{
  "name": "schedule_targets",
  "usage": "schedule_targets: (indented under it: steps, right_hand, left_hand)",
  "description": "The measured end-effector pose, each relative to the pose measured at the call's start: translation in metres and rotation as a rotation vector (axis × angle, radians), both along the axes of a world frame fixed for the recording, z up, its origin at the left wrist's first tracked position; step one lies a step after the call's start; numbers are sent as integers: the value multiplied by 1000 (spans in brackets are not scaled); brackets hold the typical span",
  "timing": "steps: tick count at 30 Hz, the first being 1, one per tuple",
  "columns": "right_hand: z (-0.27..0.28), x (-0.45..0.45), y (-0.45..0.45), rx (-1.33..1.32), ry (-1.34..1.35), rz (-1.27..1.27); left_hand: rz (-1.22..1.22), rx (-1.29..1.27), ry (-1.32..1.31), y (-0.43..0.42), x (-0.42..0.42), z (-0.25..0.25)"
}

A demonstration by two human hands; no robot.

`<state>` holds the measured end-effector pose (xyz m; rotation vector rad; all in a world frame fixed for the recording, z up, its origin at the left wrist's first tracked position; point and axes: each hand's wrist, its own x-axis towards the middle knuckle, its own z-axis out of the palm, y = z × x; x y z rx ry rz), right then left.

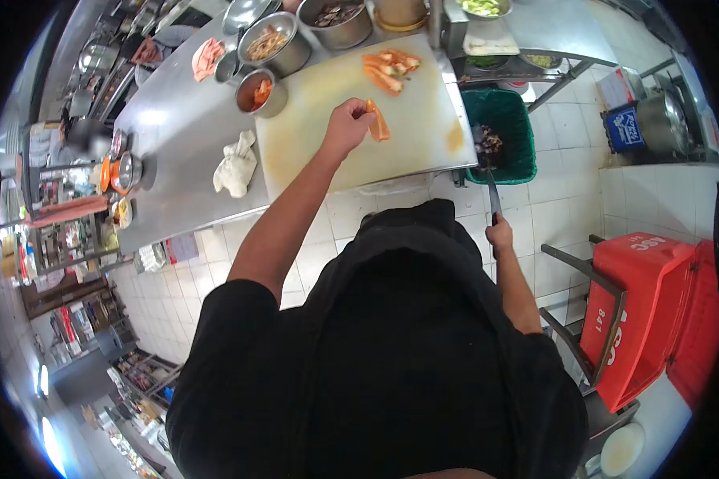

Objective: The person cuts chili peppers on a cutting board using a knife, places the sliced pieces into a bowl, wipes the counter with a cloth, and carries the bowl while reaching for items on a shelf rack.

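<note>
Head view: I see orange pepper piece, long, slightly curved, glossy, pinched between thumb and fingers of left hand. Piece held over yellow-stained white cutting board, right of board's middle. Farther back on board, pile of similar orange pepper pieces. Right hand, fingers closed around dark handle of knife, blade pointing into green bin right of board. Left of board, crumpled white cloth.

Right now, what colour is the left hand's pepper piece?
The pepper piece is orange; see head view.
</note>
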<state>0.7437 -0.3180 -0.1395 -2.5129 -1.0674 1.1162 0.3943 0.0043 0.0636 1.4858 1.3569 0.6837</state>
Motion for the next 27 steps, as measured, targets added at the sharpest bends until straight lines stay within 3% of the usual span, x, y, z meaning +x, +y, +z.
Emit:
schedule_targets:
  steps: [2, 6, 7, 10, 11, 14, 17, 19, 23, 24, 25, 26, 27]
  right_hand:
    - [22, -10, 4, 306, 184, -300]
    - [178, -35, 36, 721, 487, -567]
    - [192, -36, 40, 704, 498, -541]
    - [212, -60, 65, 926, 267, -130]
    - [221, -61, 70, 739, 457, -79]
    - [203, -68, 74, 912, 371, -283]
    - [225, -46, 59, 728, 607, -388]
    - [248, -43, 52, 648, 616, -314]
    - [247, -56, 44, 502, 505, 155]
    - [261, -66, 54, 308, 468, 306]
    - [252, -81, 64, 392, 516, 453]
    - [239, -97, 77, 477, 559, 598]
    - [234, -112, 96, 390, 666, 657]
  left_hand:
    - [21, 15, -104, 4, 33, 13]
    - [-3, 178, -202, 10, 113, 7]
    - [-24, 218, -230, 10, 134, 6]
    - [-58, 346, -281, -8, 199, 19]
    - [-88, 415, -254, -13, 212, 24]
    - [-85, 381, -293, -18, 222, 29]
    - [-73, 396, -300, -11, 198, 17]
    - [20, 284, -335, -8, 164, 23]
    - [215, 364, -352, 7, 40, 26]
    - [272, 368, -365, 7, 2, 35]
    - [349, 390, -223, 3, -34, 44]
    - [421, 360, -263, 2, -66, 44]
    - [442, 375, -204, 5, -102, 32]
